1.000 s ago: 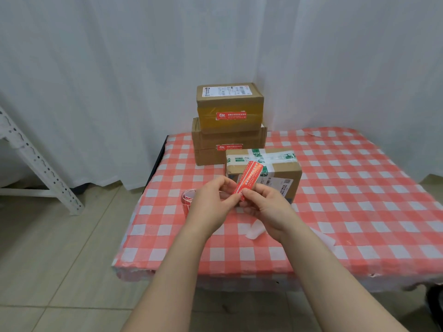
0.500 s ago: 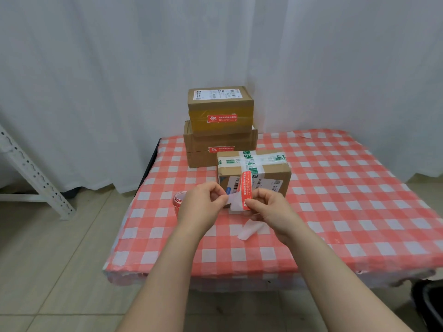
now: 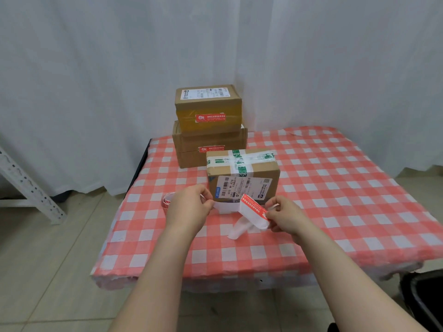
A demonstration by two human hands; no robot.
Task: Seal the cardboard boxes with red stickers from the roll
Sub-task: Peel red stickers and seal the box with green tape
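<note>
Red sticker (image 3: pixel 254 206) half peeled off white backing (image 3: pixel 226 207), just before tape-crossed cardboard box (image 3: pixel 242 171); behind, two stacked boxes (image 3: pixel 208 104), already stickered; roll (image 3: pixel 167 201) lying left.

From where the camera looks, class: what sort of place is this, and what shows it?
Probably a makeshift parcel-packing corner: labelled cardboard boxes on a checked tablecloth, white curtains behind.

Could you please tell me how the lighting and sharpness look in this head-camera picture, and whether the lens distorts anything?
Head view: light is soft and even, no hard shadows or strong glare; the wide lens seems to bow the edges of the table; fine print on the red sticker and on the front box is too soft to read.
</note>
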